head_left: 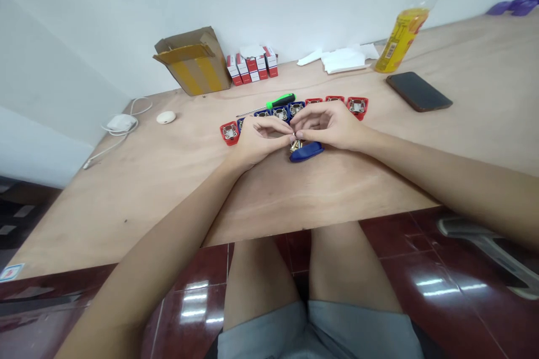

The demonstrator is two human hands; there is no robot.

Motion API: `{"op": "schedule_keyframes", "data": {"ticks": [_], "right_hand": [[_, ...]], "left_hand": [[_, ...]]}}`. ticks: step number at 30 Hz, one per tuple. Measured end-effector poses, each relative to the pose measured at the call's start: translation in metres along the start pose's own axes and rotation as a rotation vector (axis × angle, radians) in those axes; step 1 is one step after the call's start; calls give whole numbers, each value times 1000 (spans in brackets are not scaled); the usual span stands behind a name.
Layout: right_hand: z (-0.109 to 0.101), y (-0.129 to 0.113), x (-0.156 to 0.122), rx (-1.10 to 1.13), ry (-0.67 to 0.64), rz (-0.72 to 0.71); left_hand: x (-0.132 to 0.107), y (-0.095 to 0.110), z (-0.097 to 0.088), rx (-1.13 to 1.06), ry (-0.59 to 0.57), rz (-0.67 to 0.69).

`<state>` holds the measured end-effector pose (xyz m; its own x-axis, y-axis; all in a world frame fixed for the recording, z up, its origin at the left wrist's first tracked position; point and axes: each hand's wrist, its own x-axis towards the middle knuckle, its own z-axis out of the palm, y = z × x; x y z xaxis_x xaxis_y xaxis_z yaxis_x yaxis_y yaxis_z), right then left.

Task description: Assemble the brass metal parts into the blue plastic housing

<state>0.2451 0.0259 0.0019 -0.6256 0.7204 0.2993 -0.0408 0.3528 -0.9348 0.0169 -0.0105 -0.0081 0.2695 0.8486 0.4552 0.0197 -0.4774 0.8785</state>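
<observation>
My left hand [264, 137] and my right hand [330, 124] meet over the table, thumbs and fingertips pinched together at a tiny part too small to name. Just below the fingertips lies a blue plastic piece [307, 152], with small brass-coloured parts [296, 146] at its left end. Behind my hands runs a row of red and blue housings with metal fittings inside, among them a red housing [229, 133] at the left end, a blue housing [297, 108] in the middle and another red housing [357, 106] at the right. My fingers partly cover the row.
A green-and-black screwdriver [281, 101] lies behind the row. Farther back stand a cardboard box [197, 67], small red-and-white boxes [252, 67], white papers [345, 60] and a yellow-labelled bottle [402, 39]. A phone [419, 91] lies right; a white charger [121, 123] with cable lies left.
</observation>
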Motion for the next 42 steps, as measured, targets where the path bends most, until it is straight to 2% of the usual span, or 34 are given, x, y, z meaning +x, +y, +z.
{"op": "schedule_keyframes", "data": {"ticks": [13,19,27,42], "right_hand": [[1,0,-1,115,6,-19],[2,2,-2,81,29,-37],[-1,5,1,42,-8,10],[0,6,-1,124,-38,-32]], "left_hand": [[0,1,-1,-20,4,-22],[0,0,0,-16,9,-9],[-1,1,0,-2,15,-6],[-1,0,-1,0,4,-13]]}}
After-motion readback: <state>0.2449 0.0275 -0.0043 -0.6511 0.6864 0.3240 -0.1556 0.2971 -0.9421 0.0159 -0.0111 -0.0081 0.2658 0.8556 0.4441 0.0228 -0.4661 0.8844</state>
